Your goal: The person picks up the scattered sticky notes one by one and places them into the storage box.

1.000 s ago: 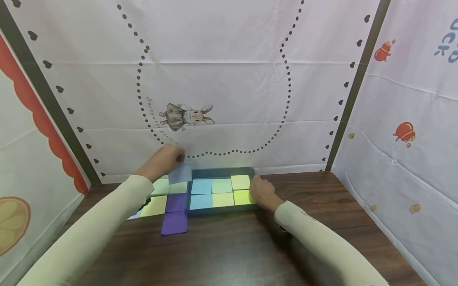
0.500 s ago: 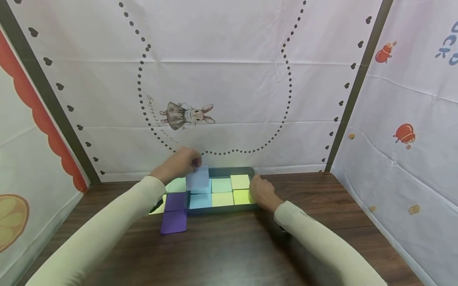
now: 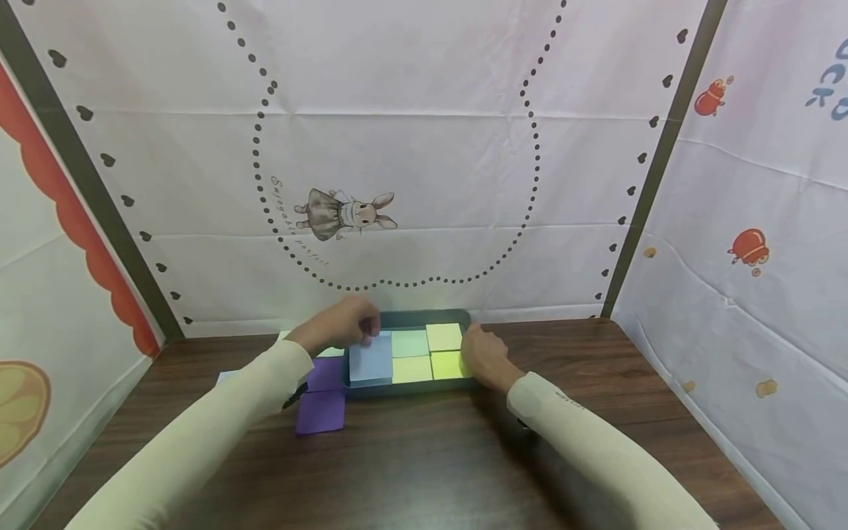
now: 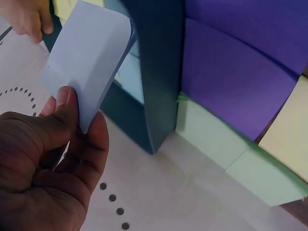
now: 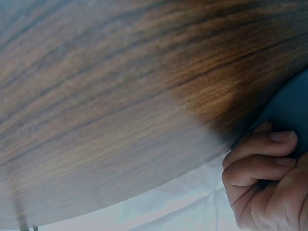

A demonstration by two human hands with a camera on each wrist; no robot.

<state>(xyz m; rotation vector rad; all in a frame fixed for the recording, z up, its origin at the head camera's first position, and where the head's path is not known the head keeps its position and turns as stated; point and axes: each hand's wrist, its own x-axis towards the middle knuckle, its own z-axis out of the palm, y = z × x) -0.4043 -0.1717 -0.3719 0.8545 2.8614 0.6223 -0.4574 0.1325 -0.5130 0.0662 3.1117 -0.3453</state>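
My left hand point(image 3: 344, 322) is over the left end of a dark teal tray point(image 3: 424, 318). Between thumb and fingers it pinches a pale blue sticky note pad point(image 4: 91, 50), tilted above the light blue pads in the tray. My right hand point(image 3: 489, 358) holds the tray's right end, fingers curled against its wall point(image 5: 294, 103). Further along inside the tray are a green pad point(image 3: 409, 343), pale yellow pads point(image 3: 412, 369) and a bright yellow pad point(image 3: 447, 365) in two rows.
Left of the tray lie two purple pads point(image 3: 321, 412), pale green pads point(image 4: 211, 132) and a cream pad point(image 4: 288, 130), partly hidden by my left arm. A pale pad point(image 3: 227, 376) shows farther left. Behind the wooden table point(image 3: 424, 464) hangs a printed white cloth point(image 3: 424, 162).
My left hand has carried the pale blue pad rightward from above the green pads and lowered it over the tray's left compartment. The right hand stays at the tray's end.
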